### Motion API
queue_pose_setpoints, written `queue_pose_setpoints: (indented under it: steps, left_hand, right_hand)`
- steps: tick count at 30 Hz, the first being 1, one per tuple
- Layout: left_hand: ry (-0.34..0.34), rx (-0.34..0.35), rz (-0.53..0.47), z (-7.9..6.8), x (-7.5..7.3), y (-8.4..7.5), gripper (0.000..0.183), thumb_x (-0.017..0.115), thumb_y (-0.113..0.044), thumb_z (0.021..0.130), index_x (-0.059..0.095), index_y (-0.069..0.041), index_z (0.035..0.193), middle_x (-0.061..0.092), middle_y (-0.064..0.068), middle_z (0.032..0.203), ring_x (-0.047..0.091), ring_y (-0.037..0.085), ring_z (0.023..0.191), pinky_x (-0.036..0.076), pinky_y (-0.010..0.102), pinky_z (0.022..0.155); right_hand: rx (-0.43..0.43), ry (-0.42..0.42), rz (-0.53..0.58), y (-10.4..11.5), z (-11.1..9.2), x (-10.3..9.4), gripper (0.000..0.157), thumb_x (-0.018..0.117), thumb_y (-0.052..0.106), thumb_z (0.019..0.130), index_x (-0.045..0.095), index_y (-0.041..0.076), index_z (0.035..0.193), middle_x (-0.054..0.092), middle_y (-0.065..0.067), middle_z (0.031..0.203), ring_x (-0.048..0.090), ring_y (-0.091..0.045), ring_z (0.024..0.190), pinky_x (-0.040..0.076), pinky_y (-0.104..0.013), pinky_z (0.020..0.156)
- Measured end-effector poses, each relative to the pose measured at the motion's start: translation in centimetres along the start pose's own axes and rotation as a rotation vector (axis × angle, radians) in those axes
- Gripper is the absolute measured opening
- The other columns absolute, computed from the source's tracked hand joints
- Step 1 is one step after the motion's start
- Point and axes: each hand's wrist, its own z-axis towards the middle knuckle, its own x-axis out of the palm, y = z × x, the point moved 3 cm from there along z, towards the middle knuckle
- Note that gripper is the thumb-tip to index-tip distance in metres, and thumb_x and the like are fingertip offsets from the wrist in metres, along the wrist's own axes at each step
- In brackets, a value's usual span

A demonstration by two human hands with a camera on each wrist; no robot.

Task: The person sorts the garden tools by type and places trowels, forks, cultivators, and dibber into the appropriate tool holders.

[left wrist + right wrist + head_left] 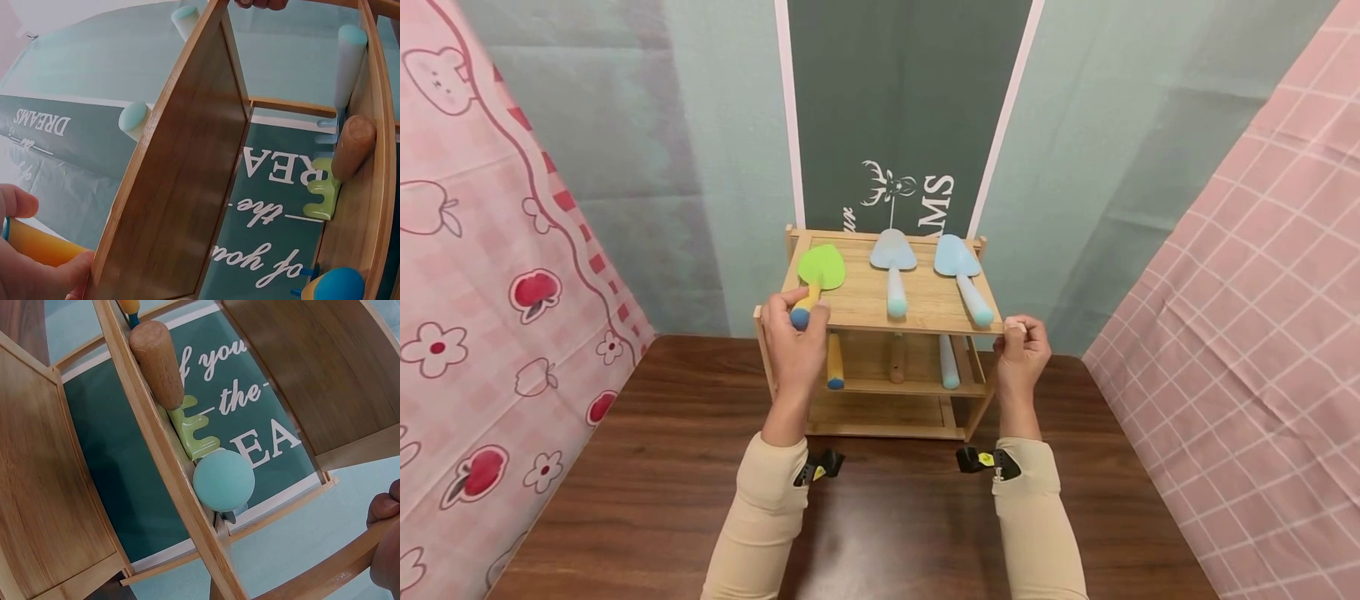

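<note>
My left hand [792,354] pinches the yellow handle of a small shovel with a green blade [823,265], at the left end of the rack's top shelf [857,308]. Beside it lie a shovel with a grey-blue blade [892,250] and one with a light blue blade [957,257], both with white handles tipped in turquoise. At the front right corner, my right hand [1024,354] grips the wooden rack's edge. On the middle shelf, seen in the left wrist view, are a green rake [322,197] with a wooden handle [354,147], a white handle [350,62] and a blue-ended handle [339,285].
The three-tier rack stands on a dark brown wooden table [895,517]. A green curtain [730,167] with white lettering hangs behind it. Pink patterned cloth [512,275] borders the left side, and pink checked cloth [1240,350] the right.
</note>
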Motion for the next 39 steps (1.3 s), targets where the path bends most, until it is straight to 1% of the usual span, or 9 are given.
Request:
queue_pose_setpoints:
  steps: [5, 9, 12, 16, 21, 24, 31, 34, 39]
  left_hand:
    - [0.034, 0.026, -0.038, 0.2, -0.4, 0.2, 0.031, 0.060, -0.004, 0.083, 0.055, 0.004, 0.112, 0.042, 0.015, 0.105, 0.041, 0.014, 0.074, 0.038, 0.028, 0.063]
    - [0.061, 0.041, -0.013, 0.4, -0.9, 0.1, 0.032, 0.063, -0.007, 0.082, 0.060, 0.003, 0.112, 0.047, 0.014, 0.106, 0.047, 0.014, 0.078, 0.043, 0.029, 0.069]
    - [0.094, 0.018, -0.019, 0.6, -1.2, 0.1, 0.034, 0.066, -0.010, 0.081, 0.062, 0.003, 0.113, 0.047, 0.014, 0.110, 0.050, 0.015, 0.084, 0.046, 0.032, 0.078]
    - [0.103, 0.015, 0.033, 0.7, -1.7, 0.0, 0.034, 0.070, -0.011, 0.080, 0.065, 0.000, 0.112, 0.049, 0.014, 0.109, 0.053, 0.018, 0.087, 0.048, 0.036, 0.081]
    - [0.079, 0.039, 0.100, 1.0, -2.1, 0.2, 0.033, 0.076, -0.012, 0.077, 0.068, -0.001, 0.107, 0.053, 0.013, 0.102, 0.056, 0.020, 0.086, 0.050, 0.036, 0.078]
    - [0.048, 0.103, 0.143, 0.9, -2.1, 0.2, 0.030, 0.078, -0.010, 0.075, 0.068, 0.001, 0.101, 0.055, 0.013, 0.096, 0.058, 0.020, 0.083, 0.051, 0.034, 0.073]
    - [-0.029, 0.335, 0.250, 0.7, -1.5, 0.3, 0.028, 0.082, -0.005, 0.069, 0.066, 0.004, 0.089, 0.055, 0.014, 0.083, 0.062, 0.020, 0.070, 0.052, 0.029, 0.062]
    - [-0.049, 0.379, 0.260, 0.5, -1.3, 0.2, 0.028, 0.082, -0.005, 0.068, 0.065, 0.005, 0.088, 0.056, 0.013, 0.083, 0.062, 0.021, 0.068, 0.052, 0.027, 0.061]
    - [-0.060, 0.404, 0.272, 0.2, -1.3, 0.2, 0.029, 0.082, -0.007, 0.069, 0.065, 0.004, 0.090, 0.057, 0.014, 0.085, 0.061, 0.022, 0.069, 0.053, 0.030, 0.063]
  right_hand:
    - [0.009, 0.009, 0.034, 0.0, -0.1, 0.0, 0.005, 0.057, -0.003, 0.083, 0.058, -0.001, 0.079, 0.050, -0.003, 0.067, 0.045, -0.010, 0.051, 0.038, -0.020, 0.047]
    - [0.006, 0.009, 0.032, 0.1, -0.1, 0.0, 0.006, 0.057, -0.003, 0.083, 0.058, 0.001, 0.078, 0.050, -0.003, 0.066, 0.045, -0.010, 0.051, 0.038, -0.020, 0.047]
    - [0.008, 0.005, 0.033, 0.1, -0.1, 0.0, 0.007, 0.057, -0.003, 0.083, 0.059, 0.001, 0.078, 0.050, -0.003, 0.066, 0.045, -0.010, 0.051, 0.038, -0.020, 0.047]
    - [0.008, 0.002, 0.045, 0.0, -0.1, -0.1, 0.005, 0.056, -0.004, 0.083, 0.058, -0.001, 0.078, 0.050, -0.003, 0.067, 0.045, -0.010, 0.051, 0.038, -0.019, 0.047]
    - [-0.001, 0.005, 0.044, 0.0, 0.0, -0.1, 0.007, 0.056, -0.004, 0.083, 0.058, -0.001, 0.078, 0.050, -0.003, 0.066, 0.045, -0.010, 0.051, 0.038, -0.019, 0.047]
    - [-0.007, 0.009, 0.043, 0.0, -0.1, -0.2, 0.007, 0.056, -0.005, 0.083, 0.059, -0.001, 0.078, 0.051, -0.003, 0.067, 0.046, -0.010, 0.051, 0.038, -0.019, 0.047]
    - [0.011, 0.011, 0.026, 0.1, -0.3, -0.5, 0.005, 0.056, -0.005, 0.083, 0.058, -0.001, 0.079, 0.051, -0.003, 0.067, 0.046, -0.010, 0.051, 0.038, -0.020, 0.047]
    - [0.021, 0.029, 0.021, 0.4, -0.3, -0.4, 0.006, 0.055, -0.005, 0.083, 0.058, -0.001, 0.079, 0.051, -0.002, 0.066, 0.047, -0.011, 0.052, 0.039, -0.020, 0.048]
    - [0.023, 0.052, 0.019, 1.7, -0.6, 0.6, 0.006, 0.054, -0.005, 0.082, 0.057, -0.002, 0.078, 0.052, -0.001, 0.065, 0.046, -0.012, 0.051, 0.039, -0.021, 0.048]
